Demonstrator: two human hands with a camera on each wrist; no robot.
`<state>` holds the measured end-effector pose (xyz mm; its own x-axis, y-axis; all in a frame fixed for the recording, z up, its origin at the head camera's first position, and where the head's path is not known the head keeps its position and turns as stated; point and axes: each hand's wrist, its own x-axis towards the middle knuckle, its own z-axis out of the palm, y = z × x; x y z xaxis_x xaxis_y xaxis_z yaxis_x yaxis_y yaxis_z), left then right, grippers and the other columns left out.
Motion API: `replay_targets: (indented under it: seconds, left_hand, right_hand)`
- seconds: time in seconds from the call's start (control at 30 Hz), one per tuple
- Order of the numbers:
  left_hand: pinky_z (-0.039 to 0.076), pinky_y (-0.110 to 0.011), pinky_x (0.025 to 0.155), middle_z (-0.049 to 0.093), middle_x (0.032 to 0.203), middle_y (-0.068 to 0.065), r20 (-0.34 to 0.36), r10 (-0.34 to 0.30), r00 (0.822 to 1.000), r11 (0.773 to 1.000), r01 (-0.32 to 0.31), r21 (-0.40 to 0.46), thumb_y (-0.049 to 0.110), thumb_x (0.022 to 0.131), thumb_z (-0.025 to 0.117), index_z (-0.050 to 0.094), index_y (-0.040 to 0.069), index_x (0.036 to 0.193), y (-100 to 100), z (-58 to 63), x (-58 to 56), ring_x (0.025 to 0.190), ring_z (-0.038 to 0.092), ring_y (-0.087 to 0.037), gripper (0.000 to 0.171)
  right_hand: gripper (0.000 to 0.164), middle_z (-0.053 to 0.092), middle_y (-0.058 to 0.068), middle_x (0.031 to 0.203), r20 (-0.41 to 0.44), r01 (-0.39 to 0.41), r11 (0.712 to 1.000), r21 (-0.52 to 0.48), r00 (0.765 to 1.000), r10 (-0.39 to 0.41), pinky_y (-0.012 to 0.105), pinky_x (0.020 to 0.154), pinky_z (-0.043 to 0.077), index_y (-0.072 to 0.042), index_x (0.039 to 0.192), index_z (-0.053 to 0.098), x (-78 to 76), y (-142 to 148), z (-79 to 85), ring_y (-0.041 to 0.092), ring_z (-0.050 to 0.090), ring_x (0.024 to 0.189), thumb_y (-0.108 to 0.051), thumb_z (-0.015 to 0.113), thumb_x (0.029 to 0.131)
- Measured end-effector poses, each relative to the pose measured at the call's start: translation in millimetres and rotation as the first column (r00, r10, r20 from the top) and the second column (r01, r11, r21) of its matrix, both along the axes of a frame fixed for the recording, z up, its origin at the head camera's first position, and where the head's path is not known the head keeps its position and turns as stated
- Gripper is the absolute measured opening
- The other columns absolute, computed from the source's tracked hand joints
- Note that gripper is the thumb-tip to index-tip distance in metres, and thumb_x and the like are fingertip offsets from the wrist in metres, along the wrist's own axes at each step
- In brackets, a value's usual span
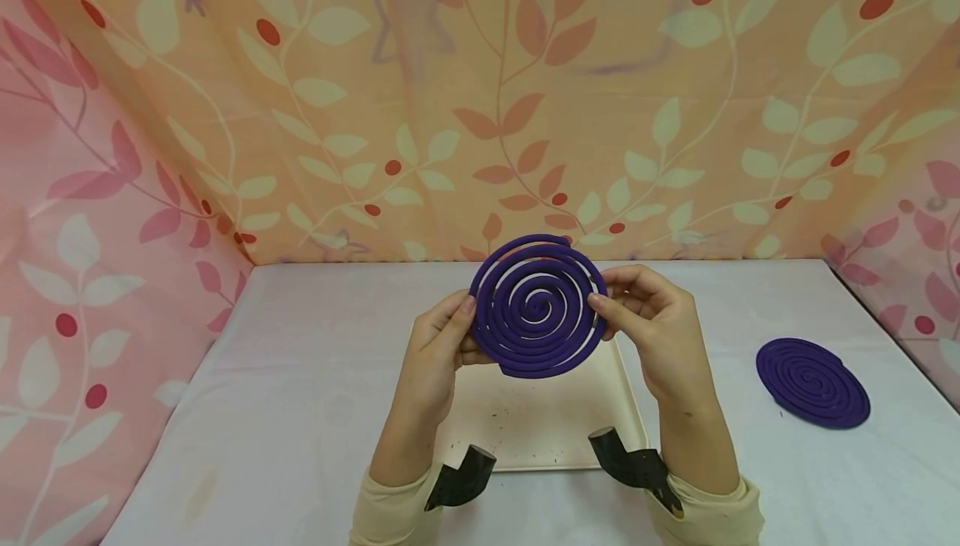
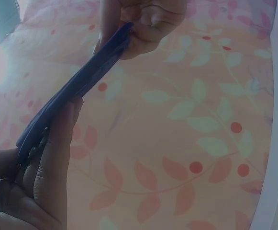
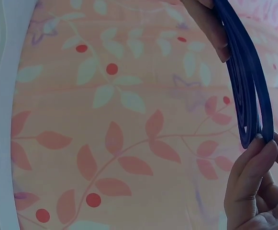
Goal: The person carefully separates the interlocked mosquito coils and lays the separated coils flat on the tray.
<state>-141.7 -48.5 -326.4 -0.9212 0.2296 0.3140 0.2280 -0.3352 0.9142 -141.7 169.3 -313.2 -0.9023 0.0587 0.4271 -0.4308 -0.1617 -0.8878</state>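
Observation:
A purple spiral mosquito coil (image 1: 537, 307) is held up above the tray, its flat face toward the head camera. My left hand (image 1: 432, 358) pinches its left edge, thumb in front and fingers behind. On the opposite edge, my right hand (image 1: 663, 338) pinches it between thumb and fingers. Narrow gaps show between the windings, wider near the outer ring. Seen almost edge-on in the left wrist view, the coil (image 2: 76, 88) slants between both hands. The right wrist view shows the outer ring of the coil (image 3: 265, 105) standing a little apart from the inner windings.
Below the hands lies a cream tray (image 1: 547, 433) with small dark crumbs on it. A second purple coil (image 1: 813, 383) lies flat on the white table (image 1: 300, 413) to the right. Leaf-patterned cloth (image 1: 510, 112) encloses the back and sides.

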Motion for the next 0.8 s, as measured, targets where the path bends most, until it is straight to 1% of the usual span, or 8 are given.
replay_targets:
  seconds: [0.43,0.8]
  left_hand:
    - [0.057,-0.027,0.062,0.070,0.081,0.007,-0.011,0.000,1.000,1.000,0.000,-0.005,0.013,0.103,0.035,0.047,-0.024,0.112,-0.2,-0.1,-0.2,0.071,0.068,-0.010,0.040]
    - [0.057,-0.027,0.063,0.070,0.081,0.007,-0.012,0.007,1.000,1.000,-0.007,-0.002,0.014,0.103,0.036,0.047,-0.024,0.112,-0.2,-0.3,-0.7,0.071,0.068,-0.009,0.040]
  right_hand:
    - [0.018,0.062,0.006,0.070,0.005,0.010,1.000,0.026,1.000,-0.010,0.020,0.048,0.051,0.004,0.092,0.065,0.0,1.2,-0.1,0.012,0.057,0.052,0.017,0.061,0.080]
    - [0.022,0.063,0.007,0.071,0.008,-0.015,1.000,0.016,1.000,0.015,0.021,0.048,0.052,0.000,0.090,0.067,-0.8,0.5,0.1,0.013,0.058,0.050,0.019,0.061,0.080]
